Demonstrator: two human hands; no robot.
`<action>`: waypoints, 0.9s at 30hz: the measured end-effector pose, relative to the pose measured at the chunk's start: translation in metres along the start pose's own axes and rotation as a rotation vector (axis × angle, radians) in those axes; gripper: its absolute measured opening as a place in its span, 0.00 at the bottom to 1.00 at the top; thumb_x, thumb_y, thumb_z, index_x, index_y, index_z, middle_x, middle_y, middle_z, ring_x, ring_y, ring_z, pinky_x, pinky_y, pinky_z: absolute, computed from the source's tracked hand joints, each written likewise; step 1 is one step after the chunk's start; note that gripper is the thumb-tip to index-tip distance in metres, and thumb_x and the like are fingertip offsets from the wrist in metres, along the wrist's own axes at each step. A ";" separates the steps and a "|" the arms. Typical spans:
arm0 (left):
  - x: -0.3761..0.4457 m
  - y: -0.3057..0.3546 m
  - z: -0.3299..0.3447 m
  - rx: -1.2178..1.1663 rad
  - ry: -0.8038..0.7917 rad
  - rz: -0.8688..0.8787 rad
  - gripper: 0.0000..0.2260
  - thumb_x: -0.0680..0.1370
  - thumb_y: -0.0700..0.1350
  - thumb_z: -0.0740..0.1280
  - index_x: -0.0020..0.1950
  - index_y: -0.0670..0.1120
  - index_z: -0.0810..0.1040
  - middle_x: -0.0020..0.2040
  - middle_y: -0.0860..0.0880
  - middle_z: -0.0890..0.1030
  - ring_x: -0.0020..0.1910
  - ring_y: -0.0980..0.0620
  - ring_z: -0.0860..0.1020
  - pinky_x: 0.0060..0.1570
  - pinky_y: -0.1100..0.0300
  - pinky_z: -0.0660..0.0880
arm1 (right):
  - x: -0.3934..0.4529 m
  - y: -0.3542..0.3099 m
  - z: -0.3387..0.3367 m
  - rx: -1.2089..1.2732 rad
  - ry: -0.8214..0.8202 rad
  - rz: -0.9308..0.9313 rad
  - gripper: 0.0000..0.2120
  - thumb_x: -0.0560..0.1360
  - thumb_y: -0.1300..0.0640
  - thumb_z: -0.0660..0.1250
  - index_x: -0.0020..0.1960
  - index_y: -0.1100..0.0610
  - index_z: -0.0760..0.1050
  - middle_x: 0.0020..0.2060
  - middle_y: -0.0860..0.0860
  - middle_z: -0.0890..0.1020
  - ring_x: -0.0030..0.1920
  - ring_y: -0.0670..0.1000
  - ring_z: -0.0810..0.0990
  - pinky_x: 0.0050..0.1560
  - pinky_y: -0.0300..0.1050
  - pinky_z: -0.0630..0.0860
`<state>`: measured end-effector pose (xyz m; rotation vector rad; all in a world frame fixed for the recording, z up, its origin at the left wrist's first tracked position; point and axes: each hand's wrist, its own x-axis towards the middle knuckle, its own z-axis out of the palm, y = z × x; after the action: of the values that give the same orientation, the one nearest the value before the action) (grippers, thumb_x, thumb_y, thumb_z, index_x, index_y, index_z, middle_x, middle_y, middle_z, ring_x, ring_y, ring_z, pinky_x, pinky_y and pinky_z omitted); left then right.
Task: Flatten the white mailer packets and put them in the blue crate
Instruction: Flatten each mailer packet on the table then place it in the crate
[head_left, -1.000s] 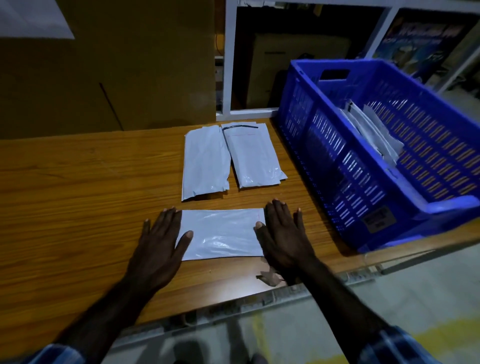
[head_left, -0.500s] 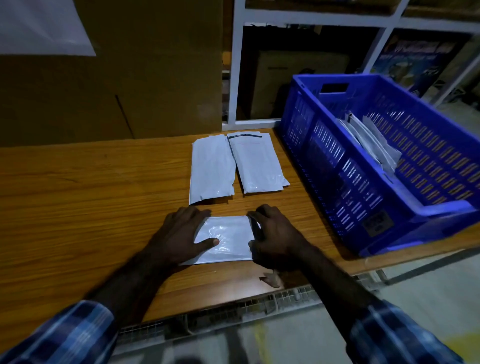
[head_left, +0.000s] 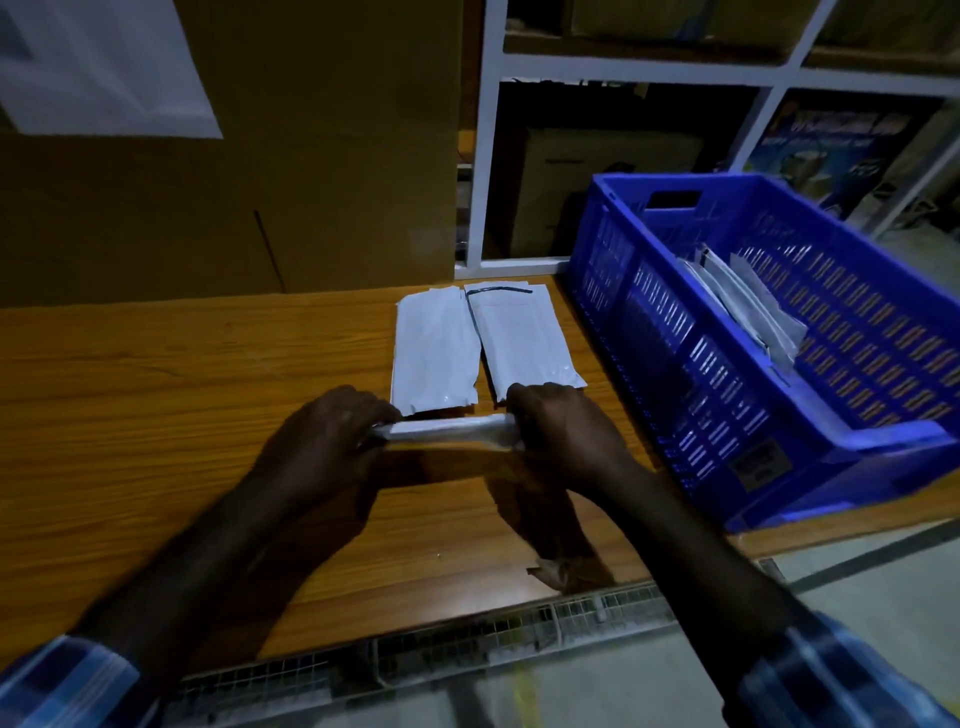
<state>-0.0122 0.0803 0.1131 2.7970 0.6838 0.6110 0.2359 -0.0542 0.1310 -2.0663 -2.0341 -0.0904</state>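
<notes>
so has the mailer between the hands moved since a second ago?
Yes. The held mailer is lifted off the table, gripped by left hand and right hand.

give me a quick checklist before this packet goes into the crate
1. Both hands hold the packet: ok, left hand and right hand each grip one end.
2. Packet off the table: ok, its shadow falls beneath it.
3. Packet flat: cannot tell, seen edge-on.
4. Room in the crate: ok, a few packets lean inside with space beside them.
5. Path to the crate: ok, nothing stands between the hands and its near wall.
6. Two packets on the table undisturbed: ok, lying side by side behind the hands.
</notes>
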 end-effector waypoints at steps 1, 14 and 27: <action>-0.008 0.001 -0.002 0.011 0.025 0.024 0.18 0.66 0.37 0.78 0.54 0.46 0.81 0.49 0.48 0.82 0.47 0.47 0.79 0.43 0.56 0.75 | -0.003 -0.003 -0.001 -0.031 0.044 -0.037 0.13 0.67 0.63 0.75 0.49 0.56 0.75 0.40 0.54 0.81 0.39 0.56 0.78 0.34 0.45 0.67; -0.110 0.039 0.066 -0.101 0.055 -0.151 0.24 0.80 0.56 0.59 0.68 0.42 0.76 0.69 0.47 0.74 0.71 0.52 0.69 0.70 0.63 0.64 | -0.078 -0.037 0.069 0.167 -0.035 -0.012 0.14 0.69 0.48 0.62 0.50 0.52 0.79 0.62 0.52 0.81 0.64 0.53 0.76 0.65 0.46 0.71; -0.088 0.025 0.105 0.068 -0.098 -0.352 0.25 0.84 0.51 0.44 0.78 0.40 0.57 0.78 0.42 0.57 0.78 0.44 0.56 0.73 0.52 0.51 | -0.033 -0.086 0.136 0.163 0.166 -0.160 0.21 0.84 0.59 0.55 0.72 0.70 0.66 0.72 0.65 0.67 0.75 0.62 0.64 0.72 0.59 0.66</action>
<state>-0.0274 0.0063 -0.0046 2.6477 1.1587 0.3875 0.1326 -0.0572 0.0037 -1.7379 -2.0296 -0.1166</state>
